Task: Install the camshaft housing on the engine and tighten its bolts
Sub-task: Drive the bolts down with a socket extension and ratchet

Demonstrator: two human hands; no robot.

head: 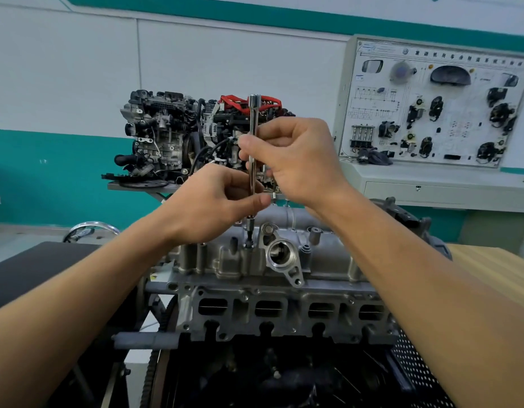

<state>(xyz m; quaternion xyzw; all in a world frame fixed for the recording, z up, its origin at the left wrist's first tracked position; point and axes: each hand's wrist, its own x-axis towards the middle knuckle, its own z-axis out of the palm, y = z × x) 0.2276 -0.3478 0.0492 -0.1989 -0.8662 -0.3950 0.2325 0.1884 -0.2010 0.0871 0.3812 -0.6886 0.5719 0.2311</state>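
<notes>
The silver camshaft housing (328,254) lies on top of the engine (278,316) in the middle of the view. A long chrome extension bar (254,113) stands upright over the housing's near left part, its dark bit end (249,240) set down on a bolt. My left hand (213,207) pinches the bar low down, just above the socket. My right hand (296,160) grips the bar's middle with curled fingers. The bolt head itself is hidden under the bit.
A round flanged port (281,256) sits just right of the bit. Two display engines (178,136) stand on a stand behind. A training panel (437,101) fills the right wall. A wooden tabletop (490,260) lies to the right, a dark surface (34,269) to the left.
</notes>
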